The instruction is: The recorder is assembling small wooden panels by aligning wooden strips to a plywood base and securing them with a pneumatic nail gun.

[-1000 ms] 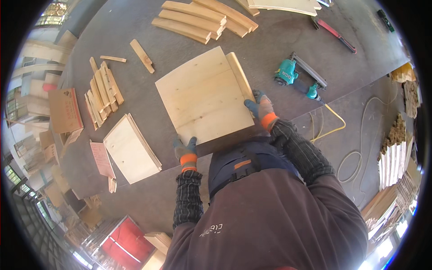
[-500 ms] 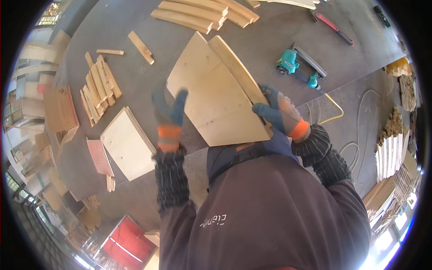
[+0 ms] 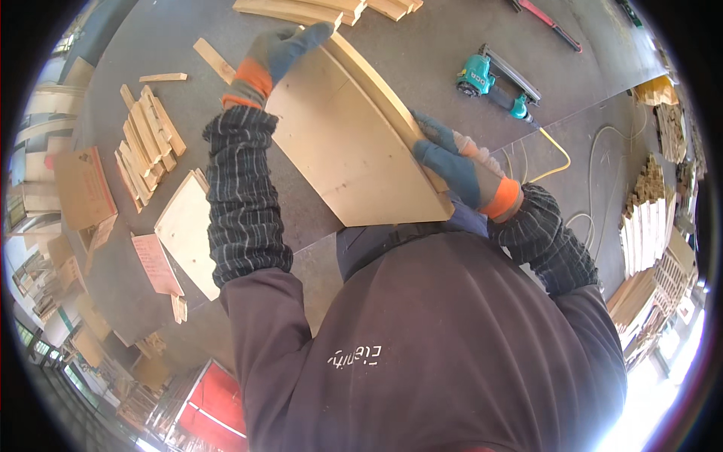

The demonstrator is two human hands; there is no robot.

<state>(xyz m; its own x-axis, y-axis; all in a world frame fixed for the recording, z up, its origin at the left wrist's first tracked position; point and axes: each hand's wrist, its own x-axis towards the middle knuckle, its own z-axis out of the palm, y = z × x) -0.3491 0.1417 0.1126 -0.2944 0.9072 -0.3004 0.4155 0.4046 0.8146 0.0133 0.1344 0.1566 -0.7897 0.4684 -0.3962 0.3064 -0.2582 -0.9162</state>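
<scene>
A light plywood panel [image 3: 339,143] with slanted sides stands tilted in front of my body, its near edge against my waist. Along its right edge runs a slightly curved wooden strip [image 3: 376,79]. My left hand [image 3: 285,56], in a blue-grey glove with an orange cuff, is closed at the far end of the panel and strip; some of its fingers are hidden behind. My right hand [image 3: 463,167], gloved alike, wraps round the strip and panel edge near the close corner, thumb on the near side.
A teal nail gun [image 3: 489,79] with a yellow hose [image 3: 559,158] lies at the right on the dark table [image 3: 422,49]. Wooden strips [image 3: 151,139] are piled at the left, beside another plywood panel [image 3: 184,230] and a pink sheet [image 3: 158,264]. More curved strips [image 3: 294,10] lie at the far side.
My left hand has moved up and away from me, from beside the panel to its far end, and closed there. The strip now sits higher against the panel's edge. My right hand stays at the near corner.
</scene>
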